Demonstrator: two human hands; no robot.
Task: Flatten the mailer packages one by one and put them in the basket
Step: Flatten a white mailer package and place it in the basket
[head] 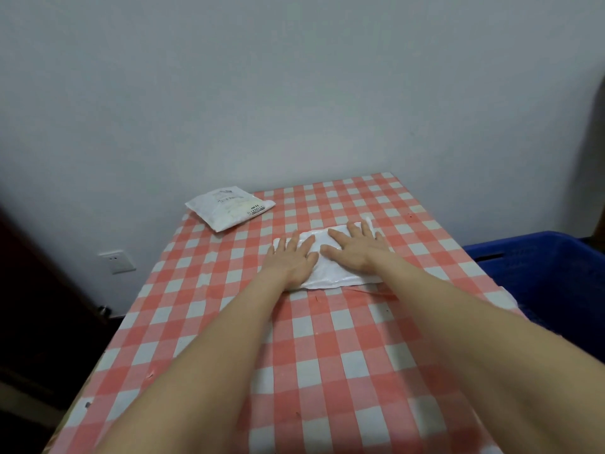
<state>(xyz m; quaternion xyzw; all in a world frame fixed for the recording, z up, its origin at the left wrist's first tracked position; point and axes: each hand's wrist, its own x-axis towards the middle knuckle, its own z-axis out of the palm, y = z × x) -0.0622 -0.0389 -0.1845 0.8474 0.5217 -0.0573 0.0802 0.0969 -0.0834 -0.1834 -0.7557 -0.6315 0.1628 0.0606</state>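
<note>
A white mailer package (330, 273) lies flat in the middle of the table, which is covered by a red-and-white checked cloth (294, 339). My left hand (291, 257) presses on its left part with straight, spread fingers. My right hand (352, 249) presses palm down on its right part, fingers also straight. A second white mailer package (229, 208), puffy and printed with a label, sits at the table's far left corner. The blue basket (540, 273) stands to the right of the table, below its edge.
A pale wall rises right behind the table, with a white socket (117, 261) low on the left. Dark furniture (39, 306) borders the table's left side.
</note>
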